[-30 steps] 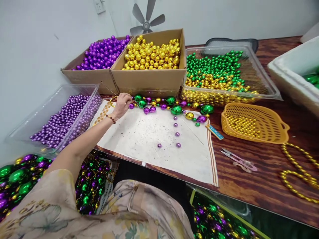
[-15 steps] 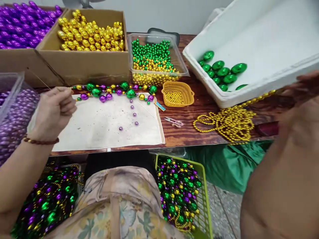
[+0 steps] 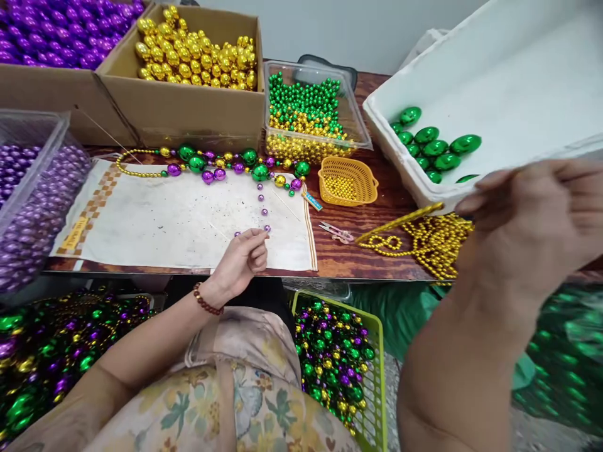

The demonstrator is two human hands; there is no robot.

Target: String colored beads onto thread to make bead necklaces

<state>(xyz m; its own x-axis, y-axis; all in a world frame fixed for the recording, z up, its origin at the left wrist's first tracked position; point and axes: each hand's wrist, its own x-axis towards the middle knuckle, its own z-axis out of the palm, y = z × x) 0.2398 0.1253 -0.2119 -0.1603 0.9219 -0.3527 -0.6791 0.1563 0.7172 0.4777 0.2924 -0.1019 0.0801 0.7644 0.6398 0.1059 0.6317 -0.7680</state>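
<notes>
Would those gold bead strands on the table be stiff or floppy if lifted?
The gold bead strands would probably flop, since they lie in loose loops. They might tangle, as loops overlap. Being shiny and rounded, they may feel slippery.

Right hand [image 3: 532, 220] blurred, cut by right edge; exact hold on gold strand [image 3: 400, 223] smeared. Right forearm [image 3: 464, 370] hides part of gold pile [image 3: 436, 242]. Left hand [image 3: 241, 256]: fingertips pinched, anything between too small to tell. Thin line [image 3: 219, 231] beside it, too fine to identify. Packet [image 3: 312, 201] print illegible. Foam box [image 3: 518, 88] cut at top and right. Purple box [image 3: 47, 94] cut at top and left; clear tub [image 3: 63, 125] at left. Crate [image 3: 382, 358] runs off bottom, partly behind shirt [image 3: 264, 408].
</notes>
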